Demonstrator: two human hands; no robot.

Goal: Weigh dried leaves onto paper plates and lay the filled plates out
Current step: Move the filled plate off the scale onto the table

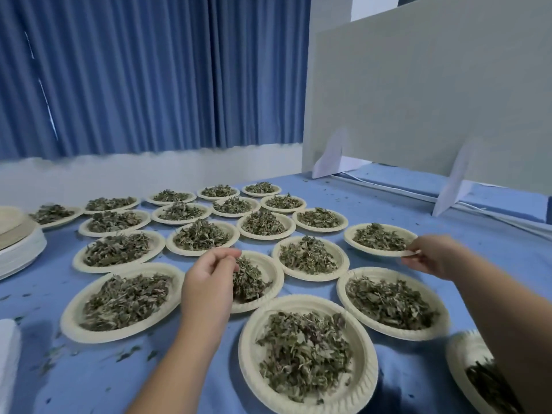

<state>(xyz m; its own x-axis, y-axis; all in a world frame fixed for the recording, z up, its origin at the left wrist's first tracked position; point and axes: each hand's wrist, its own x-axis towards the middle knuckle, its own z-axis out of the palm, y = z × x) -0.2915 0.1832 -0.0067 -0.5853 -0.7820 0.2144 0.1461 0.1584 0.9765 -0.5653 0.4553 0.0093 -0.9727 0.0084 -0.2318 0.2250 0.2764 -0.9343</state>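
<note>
Nearest at 6 o'clock, a round paper plate [249, 351] lies flat on the blue tablecloth [448, 210], heaped with dried leaves [301, 351]; being round, it has no long axis. At 4 o'clock a second filled plate [461, 357] is half hidden behind the right forearm. Loose leaf crumbs [125, 357] dot the cloth at 8 o'clock.

Just beyond, the left hand [209, 279] hangs over the centre plate [275, 276], fingertips bunched and pinching at the top of its heap. At 2 o'clock the right hand [433, 258] pinches the near rim of the outer plate [349, 238] between thumb and fingers; that plate sits level on the cloth and full.

More filled plates [171, 243] run in rows from 9 to 12 o'clock, rims close or touching. A stack of empty plates [21, 243] stands at 9 o'clock. Farther off at 1 o'clock a grey board [418, 100] stands upright on white feet, with a white cable [403, 194] under it. Blue curtains [119, 70] hang behind at 11 o'clock.
</note>
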